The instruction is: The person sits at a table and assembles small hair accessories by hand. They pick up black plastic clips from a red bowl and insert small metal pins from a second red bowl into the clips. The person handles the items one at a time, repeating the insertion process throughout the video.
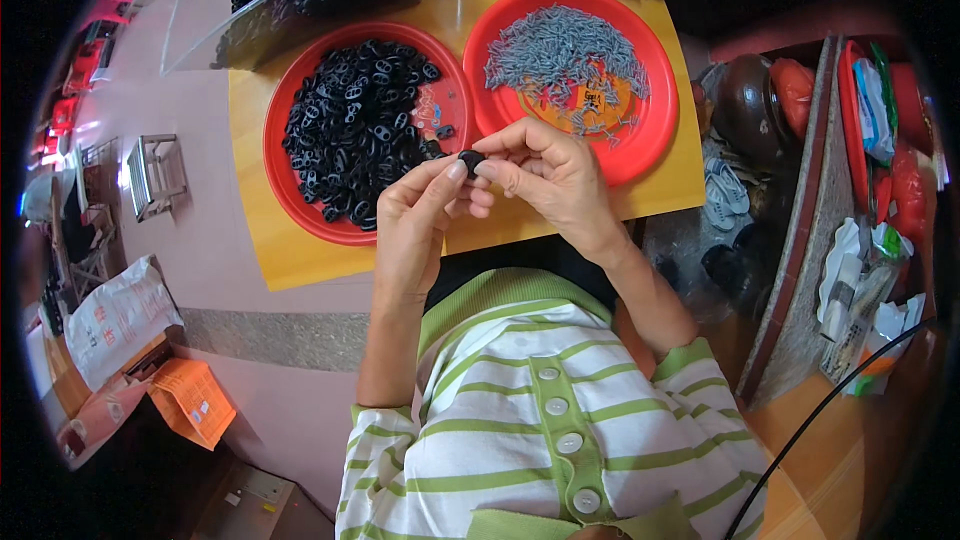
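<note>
A small black plastic part (471, 160) is pinched at the fingertips of both hands, just in front of the two red plates. My left hand (415, 205) is closed, its thumb pressing the part from the left. My right hand (555, 178) grips the same part between thumb and forefinger. Beyond my left hand, a red plate (275, 175) holds a heap of black oval pieces (350, 120) with paired holes. The red plate (655, 135) at the right carries many thin grey screw-like pieces (565, 45). Fingers partly cover the held part.
Both plates rest on a yellow table (300, 265). Clear-walled bins (320, 0) with more black pieces stand along its far side. A metal stool (153, 177) and an orange crate (193, 402) sit at the left. At the right, a brown jar (745, 100) stands beside a ledge.
</note>
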`<action>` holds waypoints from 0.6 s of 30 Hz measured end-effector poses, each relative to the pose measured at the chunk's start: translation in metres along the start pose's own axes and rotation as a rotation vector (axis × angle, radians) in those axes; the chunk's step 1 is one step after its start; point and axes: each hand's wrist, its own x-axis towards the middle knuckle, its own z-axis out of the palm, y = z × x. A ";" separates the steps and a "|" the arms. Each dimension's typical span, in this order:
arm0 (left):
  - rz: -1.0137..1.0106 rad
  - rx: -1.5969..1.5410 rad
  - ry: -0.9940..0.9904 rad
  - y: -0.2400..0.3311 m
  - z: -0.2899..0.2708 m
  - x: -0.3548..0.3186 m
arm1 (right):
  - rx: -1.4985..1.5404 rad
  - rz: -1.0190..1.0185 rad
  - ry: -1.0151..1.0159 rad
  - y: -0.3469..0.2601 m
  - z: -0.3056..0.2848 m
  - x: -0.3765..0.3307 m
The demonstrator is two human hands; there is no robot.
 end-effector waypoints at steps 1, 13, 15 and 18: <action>-0.012 -0.037 0.007 -0.002 0.000 0.001 | -0.058 -0.010 0.010 -0.002 0.000 0.000; 0.052 -0.117 0.106 -0.013 0.006 -0.006 | -0.640 -0.395 -0.019 -0.016 0.002 0.001; 0.060 -0.110 0.111 -0.014 0.007 -0.006 | -0.662 -0.388 -0.024 -0.014 0.002 0.001; 0.070 -0.119 0.113 -0.015 0.008 -0.007 | -0.628 -0.348 -0.045 -0.015 0.002 0.002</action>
